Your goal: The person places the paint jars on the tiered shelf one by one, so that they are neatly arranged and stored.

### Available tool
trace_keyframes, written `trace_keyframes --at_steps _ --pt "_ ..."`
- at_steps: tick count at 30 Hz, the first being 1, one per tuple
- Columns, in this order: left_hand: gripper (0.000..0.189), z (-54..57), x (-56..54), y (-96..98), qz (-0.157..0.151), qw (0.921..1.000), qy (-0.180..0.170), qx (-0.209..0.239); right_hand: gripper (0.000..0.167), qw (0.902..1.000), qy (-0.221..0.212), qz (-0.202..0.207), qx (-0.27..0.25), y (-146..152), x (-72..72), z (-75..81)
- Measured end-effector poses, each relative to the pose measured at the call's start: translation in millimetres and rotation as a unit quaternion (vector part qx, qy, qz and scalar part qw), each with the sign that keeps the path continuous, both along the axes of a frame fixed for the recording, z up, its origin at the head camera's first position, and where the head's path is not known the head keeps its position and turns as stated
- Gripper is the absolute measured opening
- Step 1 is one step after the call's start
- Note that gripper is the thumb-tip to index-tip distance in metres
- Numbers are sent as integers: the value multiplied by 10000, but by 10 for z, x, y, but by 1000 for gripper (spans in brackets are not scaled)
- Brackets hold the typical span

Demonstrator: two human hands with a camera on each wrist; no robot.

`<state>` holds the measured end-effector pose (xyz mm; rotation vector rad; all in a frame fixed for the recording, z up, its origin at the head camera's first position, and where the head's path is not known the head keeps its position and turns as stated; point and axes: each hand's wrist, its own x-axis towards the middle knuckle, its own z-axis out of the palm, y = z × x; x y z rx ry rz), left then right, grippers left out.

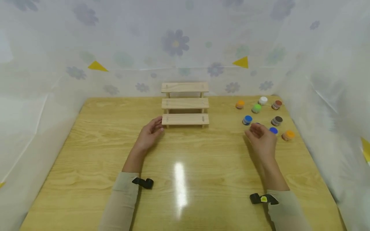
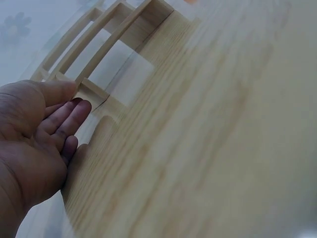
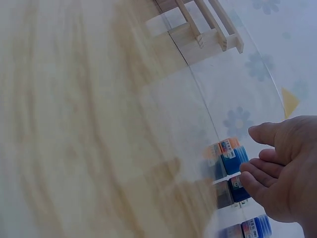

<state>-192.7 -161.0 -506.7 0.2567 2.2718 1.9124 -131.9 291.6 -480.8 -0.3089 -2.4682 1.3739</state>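
Observation:
A three-tier wooden step rack (image 1: 185, 119) stands at the back middle of the table. My left hand (image 1: 148, 134) is at the left end of its lowest step, fingers loosely bent and holding nothing; whether the fingertips touch the wood I cannot tell. Over the group of small paint jars at the right is my right hand (image 1: 262, 141), thumb apart from its relaxed fingers. In the right wrist view its fingertips lie close to a dark blue jar (image 3: 238, 189), with a blue-lidded jar (image 3: 233, 161) just beyond. The right hand partly hides the dark blue jar in the head view.
Several other paint jars stand around the right hand, among them an orange one (image 1: 240, 104), a green one (image 1: 256, 108), a white one (image 1: 262, 100) and a dark-lidded one (image 1: 277, 121). Flower-patterned white sheeting (image 1: 115, 41) walls the table (image 1: 202, 179) at the back and sides.

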Motion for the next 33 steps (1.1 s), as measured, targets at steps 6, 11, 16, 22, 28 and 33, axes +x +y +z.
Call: trace_keyframes --at_steps 6,11,16,22,28,33 --pt "55 7 -8 3 13 10000 40 -52 42 9995 -142 -279 -48 -13 -117 -4" --pt "55 8 -7 18 15 10000 78 -31 43 9987 -199 -470 41 26 -217 -11" --pt "55 -4 -11 3 -3 10000 63 -70 46 9990 -202 -382 86 53 -330 -39" --pt "55 10 -8 3 33 9999 38 -90 42 9987 -98 -357 356 56 -488 -97" --pt "54 20 0 19 130 9999 -8 -82 41 9967 32 -221 783 33 -614 -127" --pt "54 16 2 48 137 9999 15 -87 39 9968 74 -41 790 -16 -646 -123"
